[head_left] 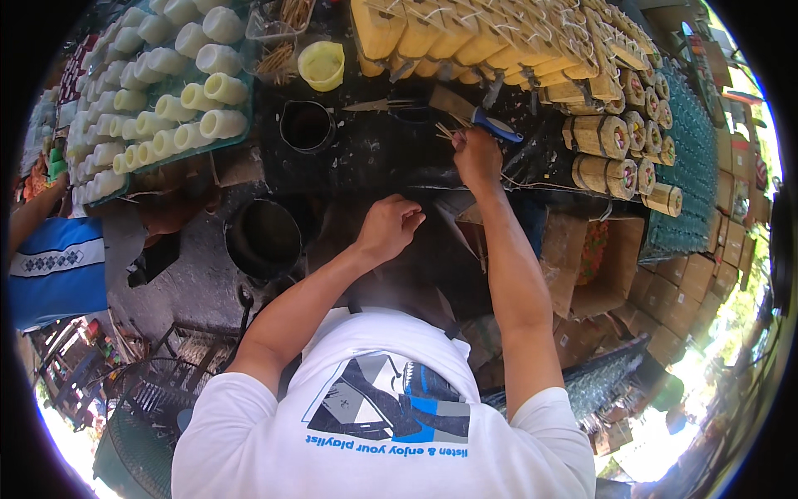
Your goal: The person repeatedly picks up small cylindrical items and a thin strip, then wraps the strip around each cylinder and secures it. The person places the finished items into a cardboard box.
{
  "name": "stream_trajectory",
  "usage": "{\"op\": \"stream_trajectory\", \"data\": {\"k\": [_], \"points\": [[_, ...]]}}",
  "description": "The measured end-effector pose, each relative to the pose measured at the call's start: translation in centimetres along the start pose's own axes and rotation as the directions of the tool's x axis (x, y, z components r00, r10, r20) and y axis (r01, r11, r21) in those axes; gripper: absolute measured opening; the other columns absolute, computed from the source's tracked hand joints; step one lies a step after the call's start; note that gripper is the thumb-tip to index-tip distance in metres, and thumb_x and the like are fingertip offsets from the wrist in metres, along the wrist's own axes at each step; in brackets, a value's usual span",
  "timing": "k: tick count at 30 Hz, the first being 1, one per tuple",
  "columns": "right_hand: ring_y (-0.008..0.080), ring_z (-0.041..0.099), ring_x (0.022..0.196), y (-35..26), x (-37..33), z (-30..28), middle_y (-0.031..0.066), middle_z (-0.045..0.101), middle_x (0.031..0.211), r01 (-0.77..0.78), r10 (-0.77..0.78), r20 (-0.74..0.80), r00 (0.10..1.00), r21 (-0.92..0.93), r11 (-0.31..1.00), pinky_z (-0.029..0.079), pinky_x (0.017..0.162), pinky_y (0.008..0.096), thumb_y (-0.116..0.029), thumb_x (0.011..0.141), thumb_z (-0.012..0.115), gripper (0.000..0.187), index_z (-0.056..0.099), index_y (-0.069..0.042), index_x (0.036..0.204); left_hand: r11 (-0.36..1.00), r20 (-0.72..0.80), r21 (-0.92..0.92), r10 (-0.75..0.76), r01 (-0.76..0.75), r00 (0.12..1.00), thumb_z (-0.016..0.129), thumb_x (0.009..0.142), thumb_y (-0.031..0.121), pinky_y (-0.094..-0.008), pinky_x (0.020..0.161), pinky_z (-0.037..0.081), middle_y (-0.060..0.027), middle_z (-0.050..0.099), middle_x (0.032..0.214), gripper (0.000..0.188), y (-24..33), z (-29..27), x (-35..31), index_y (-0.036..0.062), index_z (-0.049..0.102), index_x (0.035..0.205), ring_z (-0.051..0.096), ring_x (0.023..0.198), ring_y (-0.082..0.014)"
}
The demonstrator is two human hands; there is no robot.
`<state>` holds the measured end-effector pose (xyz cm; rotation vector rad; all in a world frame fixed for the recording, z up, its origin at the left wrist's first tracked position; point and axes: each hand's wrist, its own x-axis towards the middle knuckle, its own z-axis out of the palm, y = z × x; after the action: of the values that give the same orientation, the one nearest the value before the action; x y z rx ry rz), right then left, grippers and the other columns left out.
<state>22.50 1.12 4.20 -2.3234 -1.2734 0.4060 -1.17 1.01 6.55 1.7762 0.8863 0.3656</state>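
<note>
My right hand (477, 158) reaches over the dark worktable and pinches a few thin pale sticks (445, 130) between its fingertips. Just beyond it lies a tool with a blue and white handle (497, 126), next to a flat brown piece (451, 101). A pointed metal blade (366, 106) with a dark handle rests further left. My left hand (391, 229) hovers at the table's near edge, its fingers curled and thumb pressed in; whether anything small is between them is hidden. A dark pot (307, 126) stands on the table beyond it.
White and pale-yellow cups (218, 91) fill a tray at the far left. A yellow-green bowl (321, 66) sits by containers of sticks. Yellow tied blocks (465, 37) and log-shaped pieces (597, 135) crowd the right. An open cardboard box (611, 266) and larger pot (263, 237) are nearby.
</note>
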Motion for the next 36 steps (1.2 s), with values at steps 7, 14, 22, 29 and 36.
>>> {"op": "stream_trajectory", "data": {"k": [7, 14, 22, 29, 36], "points": [[0.0176, 0.062, 0.065, -1.7, -3.8, -2.3, 0.0072, 0.071, 0.082, -0.601, 0.275, 0.555, 0.785, 0.574, 0.557, 0.048, 0.062, 0.0325, -0.01, 0.087, 0.076, 0.014, 0.073, -0.001, 0.097, 0.846, -0.005, -0.413, -0.372, 0.337, 0.928, 0.074, 0.095, 0.014, -0.0282, 0.061, 0.049, -0.0057, 0.071, 0.086, 0.026, 1.1, 1.0, 2.7, -0.0043, 0.074, 0.113, 0.061, 0.071, -0.01], [0.0129, 0.056, 0.064, -1.1, -9.2, -0.9, 0.0049, 0.067, 0.081, -0.734, 0.136, 0.721, 0.679, 0.659, 0.164, 0.044, 0.06, 0.0279, -0.01, 0.089, 0.078, 0.019, 0.071, 0.004, 0.099, 0.512, 0.24, -0.748, -0.386, 0.423, 0.891, 0.075, 0.095, 0.015, -0.0239, 0.062, 0.045, -0.0029, 0.072, 0.086, 0.026, -0.9, 0.8, 1.9, -0.0028, 0.075, 0.114, 0.059, 0.071, -0.0084], [0.0194, 0.06, 0.064, -0.5, -11.5, 1.9, 0.0085, 0.068, 0.082, -0.78, 0.216, 0.752, 0.623, 0.58, 0.235, 0.047, 0.06, 0.0358, -0.017, 0.094, 0.073, 0.026, 0.068, 0.002, 0.111, 0.643, 0.16, -0.58, -0.511, 0.499, 0.845, 0.072, 0.094, 0.011, -0.0255, 0.059, 0.046, -0.0046, 0.073, 0.082, 0.021, -2.8, 1.4, 1.3, -0.0029, 0.076, 0.109, 0.061, 0.067, -0.009], [0.042, 0.068, 0.07, -3.1, -13.2, 1.4, 0.0241, 0.067, 0.073, -0.058, 0.013, 0.232, 0.973, 0.187, 0.981, 0.051, 0.064, 0.0542, -0.015, 0.102, 0.057, 0.018, 0.06, 0.002, 0.106, 0.815, -0.035, -0.371, -0.492, 0.446, 0.87, 0.07, 0.094, 0.012, -0.0285, 0.06, 0.052, -0.0071, 0.073, 0.078, 0.02, -3.5, 2.5, 1.2, -0.0035, 0.077, 0.105, 0.065, 0.066, -0.0107], [0.0543, 0.064, 0.075, -6.3, -13.2, 2.0, 0.0316, 0.065, 0.074, -0.09, 0.071, 0.28, 0.958, 0.056, 0.994, 0.049, 0.068, 0.0636, -0.018, 0.101, 0.054, 0.021, 0.059, 0.002, 0.097, 0.843, -0.088, -0.343, -0.468, 0.415, 0.879, 0.07, 0.091, 0.014, -0.0314, 0.069, 0.056, -0.0121, 0.075, 0.078, 0.022, -4.0, 2.7, 1.6, -0.001, 0.078, 0.104, 0.072, 0.074, -0.0148]]}}
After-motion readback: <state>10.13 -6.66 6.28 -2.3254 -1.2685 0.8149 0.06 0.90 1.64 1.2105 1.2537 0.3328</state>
